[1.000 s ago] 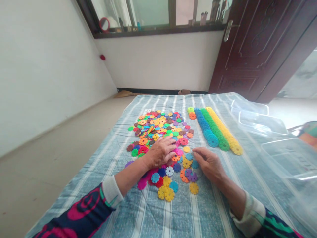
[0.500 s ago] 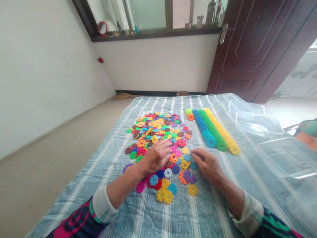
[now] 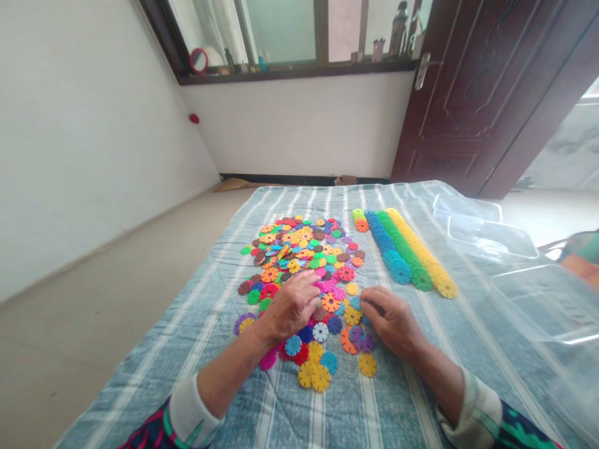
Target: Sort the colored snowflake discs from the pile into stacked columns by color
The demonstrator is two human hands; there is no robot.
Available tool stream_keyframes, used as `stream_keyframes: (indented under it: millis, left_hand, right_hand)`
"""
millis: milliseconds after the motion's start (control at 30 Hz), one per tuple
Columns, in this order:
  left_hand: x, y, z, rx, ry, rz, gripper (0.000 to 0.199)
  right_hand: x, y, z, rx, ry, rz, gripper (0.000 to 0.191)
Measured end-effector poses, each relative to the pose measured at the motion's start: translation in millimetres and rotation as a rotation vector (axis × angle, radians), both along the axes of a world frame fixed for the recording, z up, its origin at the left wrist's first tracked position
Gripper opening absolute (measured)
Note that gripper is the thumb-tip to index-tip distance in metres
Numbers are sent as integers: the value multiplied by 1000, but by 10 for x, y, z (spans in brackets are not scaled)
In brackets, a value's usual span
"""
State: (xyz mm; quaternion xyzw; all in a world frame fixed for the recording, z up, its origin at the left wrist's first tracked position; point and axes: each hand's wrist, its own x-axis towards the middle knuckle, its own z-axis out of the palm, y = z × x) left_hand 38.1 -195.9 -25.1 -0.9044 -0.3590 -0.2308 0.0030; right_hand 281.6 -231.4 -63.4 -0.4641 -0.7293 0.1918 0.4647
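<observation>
Across a striped cloth (image 3: 253, 411), a person's left hand (image 3: 292, 305) rests, fingers bent, over a pile of colorful notched discs (image 3: 299, 243); the right hand (image 3: 390, 318) curls at the pile's right edge, its grip unclear. Blue (image 3: 386, 246), green (image 3: 405, 249) and yellow rows (image 3: 421, 252) lie farther right, near clear plastic containers (image 3: 493, 237).

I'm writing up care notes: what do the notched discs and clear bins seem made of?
Notched discs: probably plastic, fairly matt, judging by even, solid colours and crisp slots. Clear bins: likely smooth, glossy plastic, since walls are see-through and rims glint.
</observation>
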Motion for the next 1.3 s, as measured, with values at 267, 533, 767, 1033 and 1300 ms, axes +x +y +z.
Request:
stream_keyframes:
  millis: [267,533,767,1033,1300]
  left_hand:
    - [44,-100,-40,-26,-5,10,14]
    - [54,-143,-121,-33,12,42,14]
    - [30,-145,-96,-12,-5,42,14]
    - [3,-85,-270,42,-96,49,16]
    - [-30,-28,-284,79,-75,37,20]
  right_hand:
    - [-31,-13,-108,105,-154,13,13]
    - [-76,-33,-90,146,-214,19,14]
    - [-125,-24,-71,178,-238,23,15]
    - [-138,-12,-61,164,-240,30,15]
    - [-156,22,-68,130,-233,25,12]
